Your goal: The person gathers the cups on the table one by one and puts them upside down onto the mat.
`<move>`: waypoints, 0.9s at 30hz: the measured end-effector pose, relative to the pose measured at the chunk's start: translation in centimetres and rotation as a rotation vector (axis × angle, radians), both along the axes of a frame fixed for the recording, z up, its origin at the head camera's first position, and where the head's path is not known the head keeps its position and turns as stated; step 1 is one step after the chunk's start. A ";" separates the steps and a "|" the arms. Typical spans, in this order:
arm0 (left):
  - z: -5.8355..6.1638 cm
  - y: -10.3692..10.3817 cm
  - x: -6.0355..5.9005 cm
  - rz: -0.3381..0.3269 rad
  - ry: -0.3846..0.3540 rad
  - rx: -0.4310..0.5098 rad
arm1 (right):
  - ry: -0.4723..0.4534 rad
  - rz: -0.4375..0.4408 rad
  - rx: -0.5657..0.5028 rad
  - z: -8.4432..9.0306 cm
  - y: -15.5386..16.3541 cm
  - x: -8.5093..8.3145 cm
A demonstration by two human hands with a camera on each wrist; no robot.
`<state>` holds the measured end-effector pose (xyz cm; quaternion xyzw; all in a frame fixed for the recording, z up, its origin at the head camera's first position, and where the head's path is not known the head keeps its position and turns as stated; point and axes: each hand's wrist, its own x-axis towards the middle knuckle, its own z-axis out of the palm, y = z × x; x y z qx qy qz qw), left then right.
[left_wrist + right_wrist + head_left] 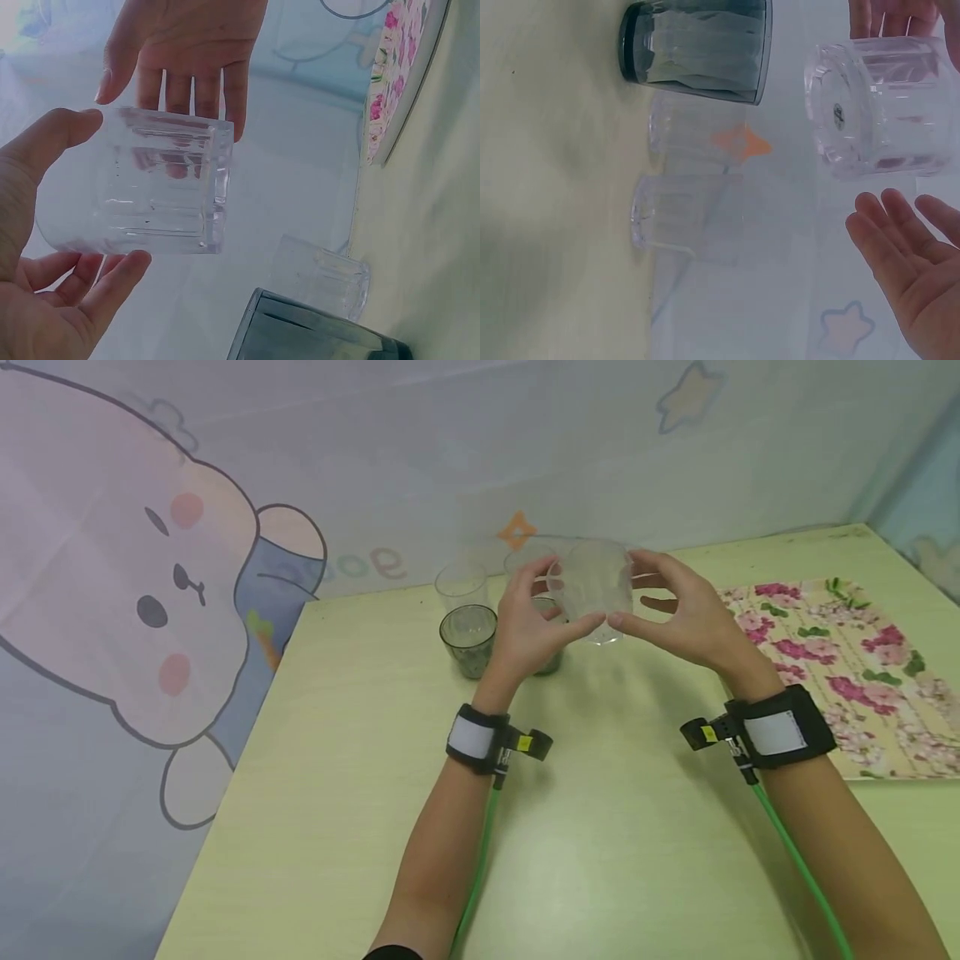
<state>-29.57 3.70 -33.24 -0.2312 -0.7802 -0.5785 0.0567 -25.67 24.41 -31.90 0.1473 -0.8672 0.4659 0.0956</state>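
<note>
A clear cup (pixel 592 578) is raised above the table between both hands. My left hand (pixel 525 627) holds it from the left, thumb on the near side and fingers curved around it, as the left wrist view shows on the cup (pixel 161 187). On the other side my right hand (pixel 686 614) is spread, with its fingers (pixel 889 244) slightly apart from the cup in the right wrist view. Beneath and left of my left hand stands a grey cup (pixel 470 643); a second grey cup (pixel 551 662) is partly hidden behind that hand.
Clear cups (pixel 459 583) (pixel 686 217) stand farther back, near the cloth backdrop (pixel 420 468). A floral tray (pixel 855 685) lies on the right of the pale table (pixel 360 777). Green cables (pixel 802 868) run along both forearms from the wrist cameras.
</note>
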 end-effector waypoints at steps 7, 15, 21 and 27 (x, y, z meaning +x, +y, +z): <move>0.0 -0.1 0.0 0.010 -0.021 0.166 | -0.023 0.009 -0.014 -0.3 -0.1 -0.2; 0.1 -0.1 0.0 -0.020 -0.066 0.276 | -0.041 0.021 -0.018 -0.5 -0.1 -0.3; 0.1 0.3 0.2 -0.063 -0.123 0.362 | -0.041 0.023 -0.010 -0.6 -0.2 -0.3; 0.1 0.7 0.5 -0.090 -0.149 0.394 | -0.036 0.012 -0.014 -0.5 -0.3 -0.3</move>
